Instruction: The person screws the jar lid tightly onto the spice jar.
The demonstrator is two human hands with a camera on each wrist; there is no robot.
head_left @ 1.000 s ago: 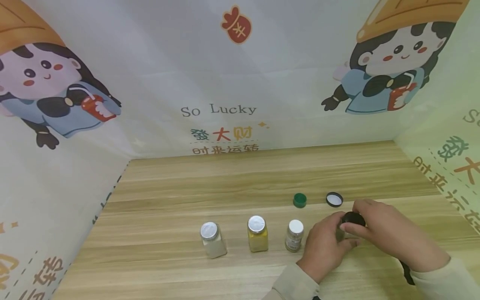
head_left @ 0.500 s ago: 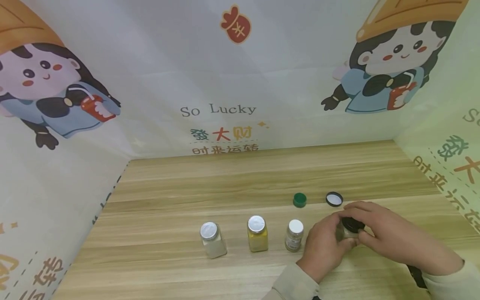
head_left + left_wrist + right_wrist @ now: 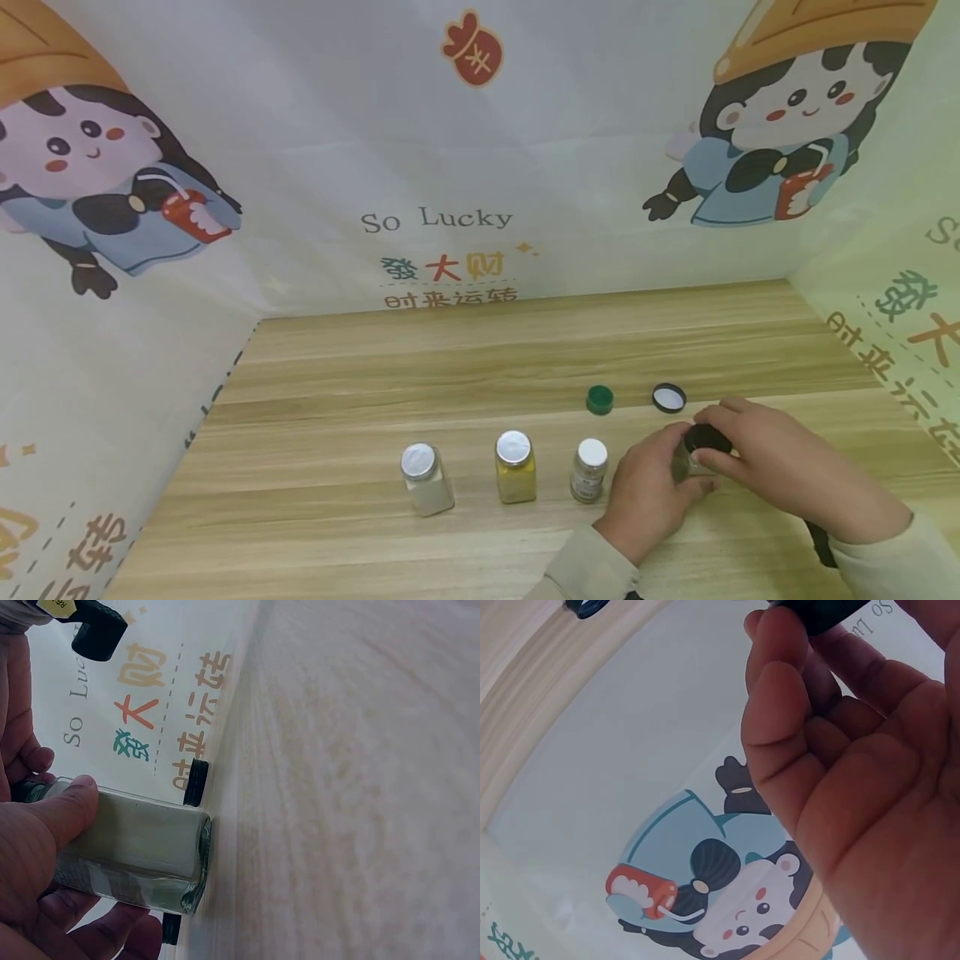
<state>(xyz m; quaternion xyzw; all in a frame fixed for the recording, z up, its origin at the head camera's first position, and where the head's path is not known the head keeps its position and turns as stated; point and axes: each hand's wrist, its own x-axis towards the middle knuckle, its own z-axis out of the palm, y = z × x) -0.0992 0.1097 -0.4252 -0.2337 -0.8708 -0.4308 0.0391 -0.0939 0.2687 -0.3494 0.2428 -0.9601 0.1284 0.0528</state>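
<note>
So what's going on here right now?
The left hand holds a glass jar by its body, and the right hand grips the black cap at its top; I can't tell whether the cap is coming off or going on. To the left, a pale bottle, a yellow bottle and a small white-topped bottle stand in a row. Farther back on the table lie a green cap and a black-rimmed lid.

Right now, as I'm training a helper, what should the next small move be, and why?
Probably a slight twist of the black lid with the right hand, while the left hand steadies the glass jar. The right hand grips that lid atop the jar, and a green cap and a black-rimmed cap lie loose on the table, which hints at unscrewing.
</note>
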